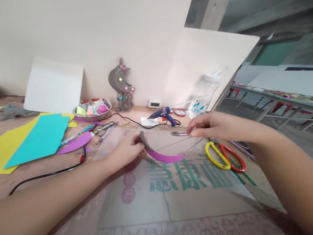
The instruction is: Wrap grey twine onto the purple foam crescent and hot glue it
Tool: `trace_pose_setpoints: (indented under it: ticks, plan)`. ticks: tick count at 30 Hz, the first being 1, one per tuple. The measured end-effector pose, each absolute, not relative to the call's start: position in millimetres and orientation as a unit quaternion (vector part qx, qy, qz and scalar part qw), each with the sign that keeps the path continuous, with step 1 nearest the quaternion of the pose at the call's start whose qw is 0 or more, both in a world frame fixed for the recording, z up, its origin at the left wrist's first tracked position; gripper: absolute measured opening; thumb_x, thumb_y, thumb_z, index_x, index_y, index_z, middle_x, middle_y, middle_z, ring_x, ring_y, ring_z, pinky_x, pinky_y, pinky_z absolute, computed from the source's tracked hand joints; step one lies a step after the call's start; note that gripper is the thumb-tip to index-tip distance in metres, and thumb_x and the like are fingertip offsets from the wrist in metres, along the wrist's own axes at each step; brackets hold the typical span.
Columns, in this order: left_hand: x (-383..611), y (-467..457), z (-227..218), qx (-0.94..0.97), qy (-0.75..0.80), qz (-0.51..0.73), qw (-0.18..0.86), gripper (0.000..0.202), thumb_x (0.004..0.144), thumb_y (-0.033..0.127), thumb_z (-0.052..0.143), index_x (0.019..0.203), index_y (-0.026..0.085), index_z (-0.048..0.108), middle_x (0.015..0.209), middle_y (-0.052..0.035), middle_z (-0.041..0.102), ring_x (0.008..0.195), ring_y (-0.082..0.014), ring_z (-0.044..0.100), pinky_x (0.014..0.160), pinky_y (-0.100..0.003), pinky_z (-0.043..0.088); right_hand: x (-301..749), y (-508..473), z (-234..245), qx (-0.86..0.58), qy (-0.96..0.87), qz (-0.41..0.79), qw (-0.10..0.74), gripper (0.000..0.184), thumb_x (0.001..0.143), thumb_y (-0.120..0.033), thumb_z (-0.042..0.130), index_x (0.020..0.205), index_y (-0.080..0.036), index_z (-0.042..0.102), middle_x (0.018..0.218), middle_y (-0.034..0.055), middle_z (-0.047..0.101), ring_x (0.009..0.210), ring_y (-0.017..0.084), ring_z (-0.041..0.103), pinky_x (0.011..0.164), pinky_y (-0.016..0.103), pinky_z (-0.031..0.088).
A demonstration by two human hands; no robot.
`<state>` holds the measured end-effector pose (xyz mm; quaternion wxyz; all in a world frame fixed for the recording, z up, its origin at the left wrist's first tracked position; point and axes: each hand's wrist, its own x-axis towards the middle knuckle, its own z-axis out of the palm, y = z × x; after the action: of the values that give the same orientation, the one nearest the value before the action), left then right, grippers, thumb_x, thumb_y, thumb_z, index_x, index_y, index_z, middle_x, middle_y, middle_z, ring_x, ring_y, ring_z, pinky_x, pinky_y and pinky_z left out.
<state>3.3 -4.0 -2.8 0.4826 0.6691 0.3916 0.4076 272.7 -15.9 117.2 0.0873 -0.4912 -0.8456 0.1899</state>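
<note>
My left hand [131, 146] pinches a curved grey piece [145, 140] near the middle of the table. Against its lower end is a curved purple strip [167, 157], reaching to the right. A thin dark thread [172, 143] runs from the grey piece toward my right hand [205, 125], whose thumb and fingers are pressed together on its end. Just left of those fingertips shows a small pink tool with a pointed dark tip [178, 134], partly hidden by them. Yellow-and-red-handled scissors [224, 157] lie below my right wrist.
A blue glue gun [163, 114] stands behind my hands, beside a clear bottle [202, 94]. A decorated grey moon [120, 80] leans on the wall. Left are a bowl of colored clay [94, 114], turquoise paper [40, 138], yellow paper [4, 148] and a black cord [48, 175].
</note>
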Motion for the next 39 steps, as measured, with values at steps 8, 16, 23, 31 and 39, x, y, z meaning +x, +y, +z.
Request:
trace_pose_setpoints:
  ticks: [8,16,23,31,39]
  plan:
    - [3.6,-1.3,-2.8,0.662,0.368,0.410,0.507,0.011,0.066,0.008,0.045,0.068,0.018,0.050,0.057,0.0054,0.048,0.052,-0.0100,0.048,0.052,-0.022,0.039,290.4,-3.4,111.6,-0.599,-0.793,0.016,0.111,0.030,0.079,-0.050,0.056,0.083,-0.025,0.071,0.067,0.0035,0.067,0.056,0.017,0.056,0.051,0.029,0.037]
    - [-14.1,-1.7,2.5,0.760,0.284,0.389,0.437,0.017,0.065,0.005,0.050,0.077,0.016,0.054,0.104,-0.0065,0.061,0.100,-0.0186,0.057,0.086,-0.030,0.043,244.5,-5.5,69.0,-0.497,-0.863,0.057,0.070,0.039,0.088,-0.047,0.044,0.102,-0.021,0.068,0.104,0.0072,0.069,0.093,0.022,0.062,0.079,0.031,0.045]
    - [-17.0,-0.6,0.9,0.821,0.238,0.341,0.390,0.026,0.062,0.000,0.045,0.079,0.017,0.056,0.104,-0.0060,0.061,0.105,-0.0198,0.055,0.094,-0.034,0.039,215.1,-17.2,38.0,-0.448,-0.846,0.223,0.187,0.048,0.094,-0.047,0.032,0.091,-0.016,0.068,0.089,0.0076,0.068,0.080,0.018,0.060,0.073,0.030,0.044]
    - [-15.3,-2.9,4.5,0.837,0.239,0.318,0.377,0.017,0.071,0.008,0.050,0.081,0.016,0.060,0.102,-0.0072,0.064,0.105,-0.0224,0.057,0.094,-0.036,0.040,207.4,-14.3,17.2,-0.444,-0.750,0.457,0.177,0.029,0.080,-0.045,0.061,0.077,-0.016,0.065,0.069,-0.0009,0.058,0.060,0.010,0.048,0.058,0.024,0.038]
    - [-0.4,-3.6,0.9,0.607,0.402,0.438,0.528,0.096,0.066,0.009,0.052,0.148,0.028,0.006,0.135,-0.0122,0.050,0.081,-0.0141,0.063,0.067,-0.026,0.047,206.7,-10.8,0.5,-0.421,-0.647,0.541,0.333,0.034,0.078,-0.050,0.061,0.075,-0.018,0.050,0.052,-0.0089,0.040,0.042,0.004,0.025,0.041,0.020,0.015]
